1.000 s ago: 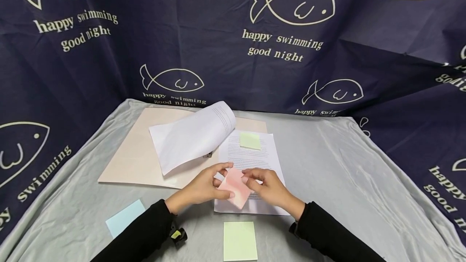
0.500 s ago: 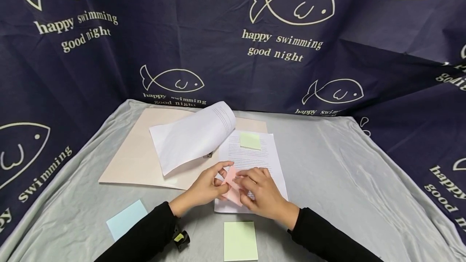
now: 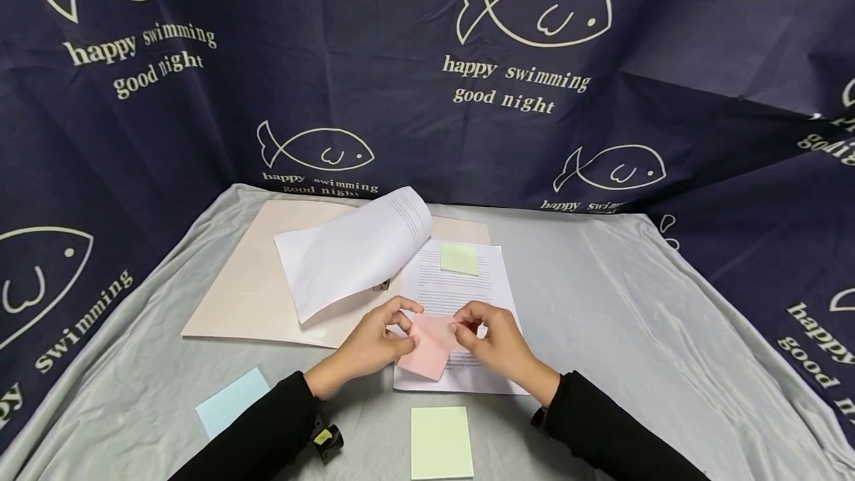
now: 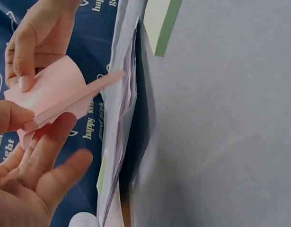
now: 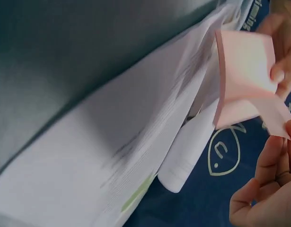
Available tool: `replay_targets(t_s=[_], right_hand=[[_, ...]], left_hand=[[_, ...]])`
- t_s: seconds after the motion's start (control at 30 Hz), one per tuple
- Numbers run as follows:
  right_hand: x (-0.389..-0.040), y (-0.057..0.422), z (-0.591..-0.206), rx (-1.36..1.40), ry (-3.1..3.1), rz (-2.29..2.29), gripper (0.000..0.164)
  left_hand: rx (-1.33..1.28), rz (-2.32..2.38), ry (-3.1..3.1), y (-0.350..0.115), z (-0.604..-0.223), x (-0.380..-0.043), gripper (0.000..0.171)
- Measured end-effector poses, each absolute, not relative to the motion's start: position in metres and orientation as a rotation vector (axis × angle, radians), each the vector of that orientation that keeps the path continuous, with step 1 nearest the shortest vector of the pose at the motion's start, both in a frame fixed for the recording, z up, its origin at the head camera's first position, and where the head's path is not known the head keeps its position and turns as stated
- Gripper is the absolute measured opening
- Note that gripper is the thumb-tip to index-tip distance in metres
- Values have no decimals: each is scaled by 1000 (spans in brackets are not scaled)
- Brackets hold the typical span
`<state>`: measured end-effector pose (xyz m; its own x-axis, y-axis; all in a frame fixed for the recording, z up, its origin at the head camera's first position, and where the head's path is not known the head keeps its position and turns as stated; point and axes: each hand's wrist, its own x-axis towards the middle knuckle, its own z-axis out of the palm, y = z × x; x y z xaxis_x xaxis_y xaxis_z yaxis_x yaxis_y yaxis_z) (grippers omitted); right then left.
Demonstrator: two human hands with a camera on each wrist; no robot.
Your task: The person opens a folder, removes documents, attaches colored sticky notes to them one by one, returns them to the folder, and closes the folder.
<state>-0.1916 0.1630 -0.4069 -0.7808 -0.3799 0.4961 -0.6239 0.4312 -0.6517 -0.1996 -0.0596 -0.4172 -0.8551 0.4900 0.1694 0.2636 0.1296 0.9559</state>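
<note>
A pad of pink sticky notes [image 3: 422,358] is held in my left hand [image 3: 374,341], with the thumb on its face and fingers behind. My right hand [image 3: 499,341] pinches a corner of the top pink sheet [image 5: 276,118] between thumb and finger. In the right wrist view that sheet bends up from the pad, its other end against it. The left wrist view shows the sheet curving away from the pad's edge [image 4: 65,104]. Both hands are above a stack of printed pages [image 3: 430,280]. On the upper part of that page lies a light green sticky pad [image 3: 459,258].
A large pale pink folder [image 3: 254,295] lies under the pages at the left, and a turned-back sheet [image 3: 354,251] curls over it. A blue sticky pad [image 3: 230,401] is by the left sleeve. Another green pad [image 3: 441,442] sits at the front. Grey cloth [image 3: 601,318] covers the table.
My right fingers reached over the pad, then drew back right, and now pull up a corner of the top sheet. My left hand keeps the pad, turned slightly. The other papers stayed put.
</note>
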Motion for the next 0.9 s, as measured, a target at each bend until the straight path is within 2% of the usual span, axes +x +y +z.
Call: replay_targets(t_s=[0.33, 0.57, 0.9], right_hand=[[-195, 167, -403, 687, -2539, 1338, 8], [-184, 160, -375, 565, -2575, 1461, 5], [-188, 162, -377, 453, -2583, 1628, 4]], left_hand=[[768, 1841, 2101, -65, -424, -200, 44], [752, 1866, 2073, -66, -422, -198, 46], [761, 1878, 2079, -68, -424, -194, 45]])
